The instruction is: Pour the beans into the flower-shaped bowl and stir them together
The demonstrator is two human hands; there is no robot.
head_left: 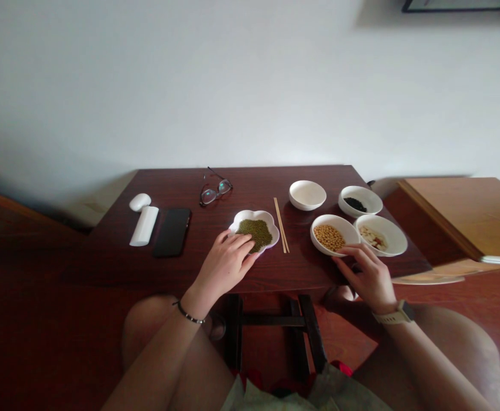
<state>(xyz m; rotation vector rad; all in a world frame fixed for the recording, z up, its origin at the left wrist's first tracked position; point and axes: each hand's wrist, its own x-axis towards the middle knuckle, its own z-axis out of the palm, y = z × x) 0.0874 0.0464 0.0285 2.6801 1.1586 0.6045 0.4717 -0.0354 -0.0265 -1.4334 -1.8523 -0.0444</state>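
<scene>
My left hand (pixel 228 260) is at the front left of a white flower-shaped bowl (pixel 273 224) with green mung beans (pixel 256 231) in it. Its fingers reach over the rim onto the beans, and the thumb lies outside, so the rim is between them. The near rim of a round white bowl (pixel 315 242) is pinched between thumb and fingers of my right hand (pixel 367 274). Yellow soybeans (pixel 329 237) lie inside that bowl. Touching it on the right is another white bowl (pixel 398 242) with pale flat pieces and some reddish ones. A pair of wooden chopsticks (pixel 281 225) lies between my hands.
Behind stand a white bowl (pixel 307 196) showing no contents and one with black beans (pixel 355 204). Glasses (pixel 216 192), a black phone (pixel 172 232), a white cylinder (pixel 144 226) and a rounded white object (pixel 140 202) lie left. Wooden furniture (pixel 468 211) adjoins the table's right.
</scene>
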